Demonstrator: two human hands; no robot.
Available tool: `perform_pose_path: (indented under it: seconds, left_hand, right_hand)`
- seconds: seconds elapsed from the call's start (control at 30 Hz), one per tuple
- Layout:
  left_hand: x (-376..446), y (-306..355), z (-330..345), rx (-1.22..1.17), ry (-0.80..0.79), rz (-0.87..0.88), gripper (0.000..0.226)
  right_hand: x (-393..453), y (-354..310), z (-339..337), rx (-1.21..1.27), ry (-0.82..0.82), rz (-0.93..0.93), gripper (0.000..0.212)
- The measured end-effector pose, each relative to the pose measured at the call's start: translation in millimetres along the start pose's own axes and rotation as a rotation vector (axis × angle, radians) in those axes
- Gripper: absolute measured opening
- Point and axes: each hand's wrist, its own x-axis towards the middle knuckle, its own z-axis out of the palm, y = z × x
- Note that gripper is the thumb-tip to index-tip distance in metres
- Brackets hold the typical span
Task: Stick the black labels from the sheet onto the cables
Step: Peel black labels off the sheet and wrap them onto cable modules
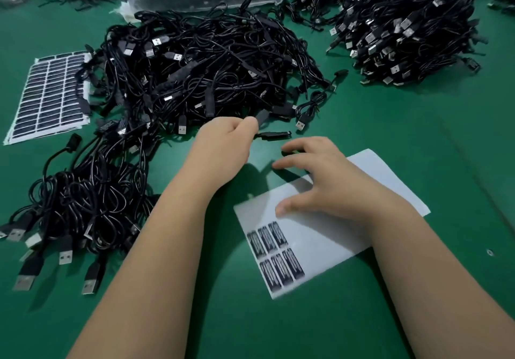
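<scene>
Left hand (223, 141) has its grip pinched on a black cable piece (274, 135) at the near edge of the big cable heap (200, 71) at 12 o'clock. Right hand (326, 180) is loose, fingers spread, holding nothing, hovering over the top of the label sheet (328, 236). Six black labels (274, 255) are left on the sheet's 7 o'clock corner. A full sheet (48, 96) lies at 10 o'clock on the green desk (418, 135).

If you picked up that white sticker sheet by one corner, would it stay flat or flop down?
It would probably flop: the sticker sheet looks thin and lies flat on the green table. It likely weighs very little, with only six black labels left on it. It might slide easily when pushed, unless the right hand above it presses down.
</scene>
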Motion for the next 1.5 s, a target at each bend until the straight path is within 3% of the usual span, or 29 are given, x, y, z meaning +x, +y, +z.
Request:
perform_pose_path:
  seconds: [0.1,0.2,0.37,0.6,0.77,1.0,1.4,1.5]
  left_hand:
    - [0.4,1.7,0.4,-0.047,0.011,-0.026,0.037]
    - [0.7,1.1,-0.3,-0.042,-0.045,-0.009,0.036]
    - [1.8,-3.7,1.0,0.027,-0.052,0.078,0.041]
    - [13.7,-11.1,3.9,-0.342,-0.27,0.027,0.042]
    - [21.6,-10.7,15.1,-0.473,-0.336,-0.032,0.039]
    - [24.9,-12.8,22.0,-0.486,-0.31,-0.019,0.035]
    - [24.0,-9.7,23.7,-0.492,-0.327,-0.051,0.035]
    - [23.4,-8.5,23.0,-0.479,-0.322,-0.043,0.035]
  right_hand:
    - [-0.3,3.6,-2.6,0.041,0.09,0.004,0.033]
    - [0.7,5.4,-3.1,0.015,0.103,-0.016,0.021]
    - [-0.9,4.0,-2.9,0.095,0.196,0.018,0.017]
    - [2.3,6.1,-6.4,0.079,0.538,0.009,0.027]
    - [1.9,9.1,-4.3,0.06,0.788,0.056,0.018]
    - [6.5,7.7,0.9,0.035,0.624,0.028,0.017]
    - [5.9,6.5,2.2,-0.053,0.565,0.006,0.01]
    - [5.8,1.7,4.4,0.081,0.589,0.04,0.005]
